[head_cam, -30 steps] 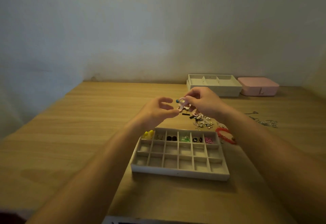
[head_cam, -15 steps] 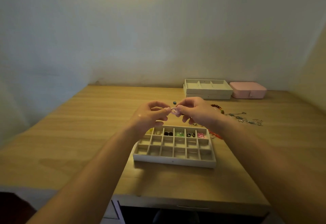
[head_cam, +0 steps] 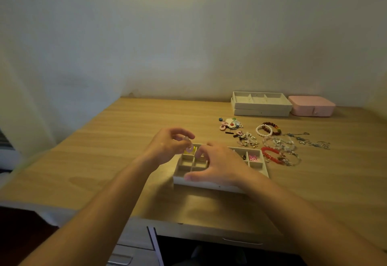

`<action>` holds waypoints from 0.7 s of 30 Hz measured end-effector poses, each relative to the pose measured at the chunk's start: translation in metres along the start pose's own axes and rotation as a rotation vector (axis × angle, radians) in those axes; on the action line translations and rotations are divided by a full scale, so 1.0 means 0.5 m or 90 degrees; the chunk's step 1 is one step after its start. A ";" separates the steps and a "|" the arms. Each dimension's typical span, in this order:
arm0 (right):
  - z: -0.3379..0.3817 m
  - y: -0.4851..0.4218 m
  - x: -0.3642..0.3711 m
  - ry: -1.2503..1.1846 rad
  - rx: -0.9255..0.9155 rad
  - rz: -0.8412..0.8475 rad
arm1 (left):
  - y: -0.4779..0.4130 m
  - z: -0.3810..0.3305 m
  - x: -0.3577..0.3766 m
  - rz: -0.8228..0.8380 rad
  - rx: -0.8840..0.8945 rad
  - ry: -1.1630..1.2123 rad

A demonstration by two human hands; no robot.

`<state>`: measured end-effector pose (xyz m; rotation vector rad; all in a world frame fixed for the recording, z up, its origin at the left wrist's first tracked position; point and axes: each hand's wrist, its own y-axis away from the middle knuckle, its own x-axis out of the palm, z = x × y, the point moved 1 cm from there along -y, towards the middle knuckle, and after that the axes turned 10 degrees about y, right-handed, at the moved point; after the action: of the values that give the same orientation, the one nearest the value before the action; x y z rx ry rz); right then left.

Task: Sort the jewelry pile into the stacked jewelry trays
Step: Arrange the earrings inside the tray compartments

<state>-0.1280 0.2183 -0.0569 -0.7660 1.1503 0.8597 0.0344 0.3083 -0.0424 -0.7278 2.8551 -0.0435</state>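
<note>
A cream grid tray (head_cam: 217, 186) with many small compartments lies on the wooden table (head_cam: 104, 161); a few cells at its far row hold small coloured pieces. My left hand (head_cam: 167, 147) hovers over the tray's far left corner and pinches a small pink ring-shaped earring (head_cam: 190, 148). My right hand (head_cam: 217, 166) is spread low over the tray's middle, fingers relaxed, holding nothing I can see. The jewelry pile (head_cam: 272, 140) of earrings, bead bracelets and chains lies to the tray's far right.
Two stacked cream trays (head_cam: 261, 103) stand at the back by the wall, a closed pink box (head_cam: 312, 105) to their right. The table's front edge and a drawer (head_cam: 134, 244) lie below my arms.
Both hands have dropped from in front of the pile to over the grid tray. The pink earring passed to my left hand alone; my right hand released it and spread out.
</note>
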 end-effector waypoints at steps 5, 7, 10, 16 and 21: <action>-0.013 0.013 0.029 0.069 -0.036 0.010 | 0.001 0.013 -0.002 0.018 -0.016 0.034; -0.022 0.016 0.024 0.050 -0.036 0.002 | -0.003 0.015 0.000 0.028 -0.025 0.056; -0.031 0.022 0.019 0.058 -0.042 0.012 | -0.004 0.018 0.005 0.038 -0.036 0.060; -0.047 0.028 0.013 -0.111 0.031 -0.084 | 0.003 0.027 0.014 0.054 -0.022 0.094; -0.017 -0.015 -0.018 -0.303 0.058 -0.160 | 0.006 0.027 0.026 0.048 -0.017 0.110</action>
<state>-0.1268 0.2062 -0.0498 -0.5737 0.6503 0.7216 0.0246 0.3053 -0.0582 -0.6515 3.0505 -0.0602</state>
